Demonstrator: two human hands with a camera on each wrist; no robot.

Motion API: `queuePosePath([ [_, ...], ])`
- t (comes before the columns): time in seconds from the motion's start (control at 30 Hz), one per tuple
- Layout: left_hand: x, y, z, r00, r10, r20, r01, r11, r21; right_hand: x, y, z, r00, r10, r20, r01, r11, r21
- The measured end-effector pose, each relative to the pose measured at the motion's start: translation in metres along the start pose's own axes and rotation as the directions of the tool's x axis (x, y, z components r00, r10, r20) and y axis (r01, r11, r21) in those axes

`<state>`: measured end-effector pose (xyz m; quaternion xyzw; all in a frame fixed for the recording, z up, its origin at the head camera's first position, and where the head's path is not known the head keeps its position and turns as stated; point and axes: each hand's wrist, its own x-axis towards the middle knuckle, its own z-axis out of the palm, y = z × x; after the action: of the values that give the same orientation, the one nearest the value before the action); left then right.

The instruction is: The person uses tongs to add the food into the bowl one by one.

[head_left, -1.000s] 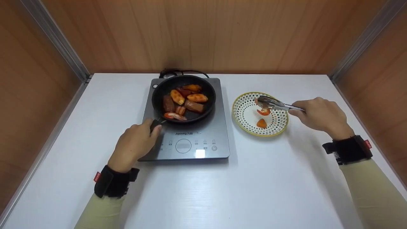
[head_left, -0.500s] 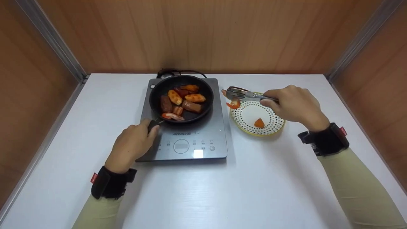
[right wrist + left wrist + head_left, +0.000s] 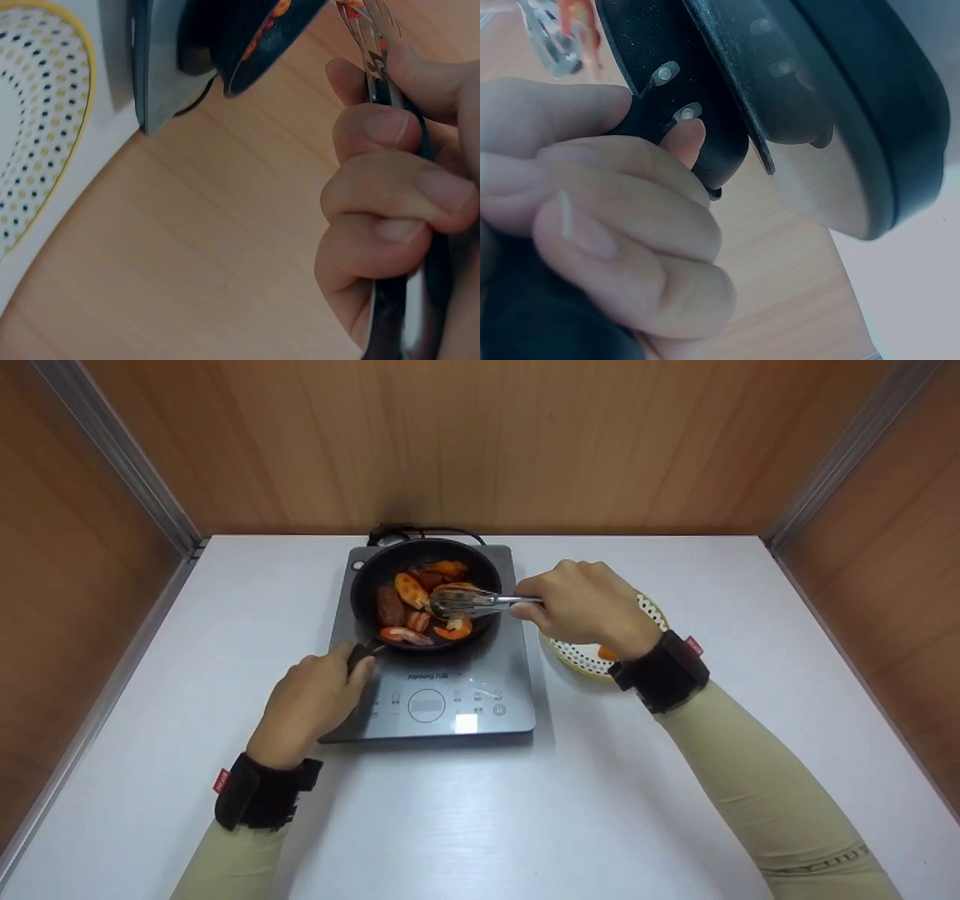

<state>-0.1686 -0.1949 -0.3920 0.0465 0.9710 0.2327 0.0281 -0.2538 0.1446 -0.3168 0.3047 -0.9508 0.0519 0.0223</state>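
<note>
My left hand [image 3: 311, 697] grips the black handle [image 3: 361, 655] of a frying pan [image 3: 381, 571] on an induction cooker [image 3: 491, 671]. With my right hand [image 3: 585, 604] I hold metal tongs [image 3: 484, 601] over the pan. A red-and-white shrimp [image 3: 454, 630] is at the tongs' tips, low over the pan; whether it touches the bottom I cannot tell. The right wrist view shows my curled fingers [image 3: 375, 187] round the tongs' dark handles. Another shrimp [image 3: 405, 635], brown meat chunks [image 3: 390, 606] and yellow-orange slices [image 3: 411, 590] lie in the pan.
A dotted plate [image 3: 562, 654] with a yellow rim stands right of the cooker, partly hidden under my right hand and wrist. An orange piece [image 3: 606, 653] lies on it. A black cable [image 3: 457, 532] runs behind the pan. Wooden panels [image 3: 480, 442] enclose the white table [image 3: 450, 825].
My right hand has moved left from the plate to the pan, carrying the shrimp in the tongs. My left hand has stayed on the pan handle.
</note>
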Motion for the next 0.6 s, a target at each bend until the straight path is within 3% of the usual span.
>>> queuePosePath([
  [0.27,0.002,0.006,0.002,1.000,0.017,-0.007,-0.017,1.000,-0.002,0.016,-0.003,0.008,0.995,0.042,0.086,-0.041,0.999,-0.020],
  [0.6,0.001,0.007,0.001,1.000,0.014,0.004,-0.014,1.000,-0.010,0.028,-0.006,0.006,0.971,0.100,0.216,-0.103,0.995,0.004],
])
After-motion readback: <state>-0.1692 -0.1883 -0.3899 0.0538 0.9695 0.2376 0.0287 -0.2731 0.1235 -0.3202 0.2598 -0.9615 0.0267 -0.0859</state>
